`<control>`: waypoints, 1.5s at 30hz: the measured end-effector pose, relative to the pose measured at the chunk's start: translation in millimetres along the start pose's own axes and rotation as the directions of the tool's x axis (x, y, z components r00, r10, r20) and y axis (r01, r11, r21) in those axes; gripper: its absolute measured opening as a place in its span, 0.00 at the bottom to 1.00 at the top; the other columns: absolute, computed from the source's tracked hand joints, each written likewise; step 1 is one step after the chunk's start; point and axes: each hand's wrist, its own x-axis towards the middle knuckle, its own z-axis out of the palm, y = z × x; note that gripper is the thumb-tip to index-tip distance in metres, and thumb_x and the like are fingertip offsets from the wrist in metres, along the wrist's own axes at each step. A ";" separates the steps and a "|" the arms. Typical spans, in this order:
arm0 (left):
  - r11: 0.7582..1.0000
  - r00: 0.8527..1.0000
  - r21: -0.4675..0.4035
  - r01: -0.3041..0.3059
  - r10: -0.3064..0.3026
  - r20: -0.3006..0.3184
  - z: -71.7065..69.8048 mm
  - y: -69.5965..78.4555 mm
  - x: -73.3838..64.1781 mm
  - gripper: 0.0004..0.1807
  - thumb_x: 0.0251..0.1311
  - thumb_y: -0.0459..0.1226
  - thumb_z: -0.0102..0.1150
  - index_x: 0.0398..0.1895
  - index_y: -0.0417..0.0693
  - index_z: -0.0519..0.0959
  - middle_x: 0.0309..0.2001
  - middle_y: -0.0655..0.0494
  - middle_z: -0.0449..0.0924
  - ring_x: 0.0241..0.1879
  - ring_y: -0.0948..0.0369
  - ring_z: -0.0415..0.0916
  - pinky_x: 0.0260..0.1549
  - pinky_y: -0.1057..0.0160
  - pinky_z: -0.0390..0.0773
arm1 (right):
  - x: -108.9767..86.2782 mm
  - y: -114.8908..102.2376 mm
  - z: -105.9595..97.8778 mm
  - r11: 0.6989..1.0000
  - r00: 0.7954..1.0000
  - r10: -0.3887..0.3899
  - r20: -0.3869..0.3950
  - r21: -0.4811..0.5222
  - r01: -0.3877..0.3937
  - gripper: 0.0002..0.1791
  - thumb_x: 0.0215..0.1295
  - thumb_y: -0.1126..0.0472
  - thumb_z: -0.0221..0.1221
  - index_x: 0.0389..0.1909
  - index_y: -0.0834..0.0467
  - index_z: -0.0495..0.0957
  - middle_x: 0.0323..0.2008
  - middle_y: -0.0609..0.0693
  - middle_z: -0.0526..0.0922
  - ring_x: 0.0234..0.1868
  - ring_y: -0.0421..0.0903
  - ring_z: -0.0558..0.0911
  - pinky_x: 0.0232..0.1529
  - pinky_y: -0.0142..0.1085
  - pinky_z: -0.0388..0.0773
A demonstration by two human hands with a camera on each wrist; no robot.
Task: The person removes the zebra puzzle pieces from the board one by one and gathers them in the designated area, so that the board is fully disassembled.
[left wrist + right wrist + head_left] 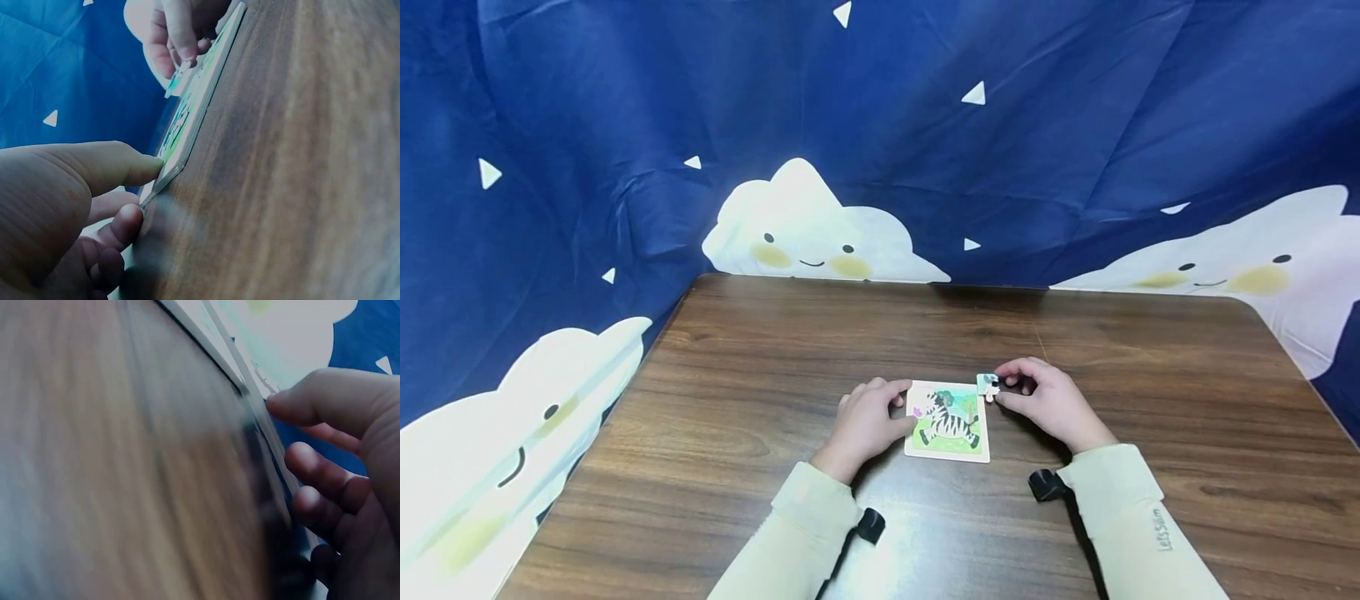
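Observation:
A square zebra puzzle [949,422] in a pale frame lies on the table. My left hand [867,423] grips its left side; in the left wrist view the thumb [134,165] lies on the board near a corner, with curled fingers by the edge. At the puzzle's upper right corner, my right hand [1051,402] pinches a small puzzle piece [988,387] with blue-green and black-and-white print. The piece overlaps that corner, slightly raised in the left wrist view. In the right wrist view the thumb and curled fingers [337,487] are near the board's edge; the piece is hard to make out.
The brown wooden table [760,358] reaches back to a blue cloth [895,100] printed with white clouds and triangles. Black wrist straps [871,526] sit at both pale sleeves [1112,483].

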 end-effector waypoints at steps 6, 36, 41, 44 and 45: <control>1.000 1.000 0.014 -0.001 0.001 0.003 0.1 -0.4 0.5 0.30 0.51 0.46 0.66 0.62 0.56 0.80 0.36 0.68 0.74 0.38 0.60 0.70 0.43 0.55 0.66 | -1.4 7.1 -11.5 0.999 0.999 0.036 0.028 -0.015 -0.036 0.13 0.57 0.62 0.70 0.44 0.57 0.83 0.36 0.50 0.80 0.35 0.46 0.73 0.37 0.35 0.69; 1.000 1.000 0.013 0.000 0.001 -0.006 -0.2 -0.6 1.0 0.31 0.51 0.47 0.66 0.62 0.56 0.80 0.36 0.69 0.73 0.38 0.61 0.70 0.43 0.55 0.66 | -12.4 39.1 -58.6 0.991 0.994 0.103 -0.035 -0.083 -0.106 0.17 0.60 0.58 0.70 0.47 0.62 0.83 0.37 0.53 0.83 0.34 0.39 0.75 0.36 0.30 0.68; 1.000 1.000 0.013 0.009 -0.009 -0.003 1.4 -1.5 1.6 0.31 0.50 0.47 0.66 0.62 0.56 0.80 0.35 0.68 0.73 0.39 0.60 0.70 0.43 0.55 0.66 | -14.4 45.0 -63.4 0.987 0.992 0.124 -0.033 -0.103 -0.127 0.17 0.61 0.58 0.69 0.48 0.62 0.82 0.37 0.53 0.83 0.35 0.39 0.75 0.37 0.30 0.68; 1.000 1.000 0.008 0.011 -0.011 0.000 1.7 -1.3 1.0 0.31 0.51 0.47 0.66 0.62 0.56 0.80 0.35 0.68 0.73 0.39 0.60 0.70 0.44 0.54 0.66 | -15.2 46.4 -65.4 0.982 0.989 0.147 -0.024 -0.117 -0.149 0.18 0.62 0.57 0.69 0.49 0.63 0.82 0.38 0.53 0.83 0.36 0.42 0.75 0.37 0.32 0.68; 1.000 1.000 0.008 0.012 -0.012 0.001 1.9 -1.3 0.9 0.30 0.51 0.47 0.66 0.62 0.56 0.80 0.35 0.68 0.73 0.39 0.60 0.70 0.44 0.54 0.66 | -15.2 46.7 -65.8 0.980 0.988 0.155 -0.020 -0.121 -0.157 0.18 0.62 0.57 0.69 0.49 0.63 0.82 0.38 0.53 0.83 0.36 0.43 0.75 0.38 0.32 0.68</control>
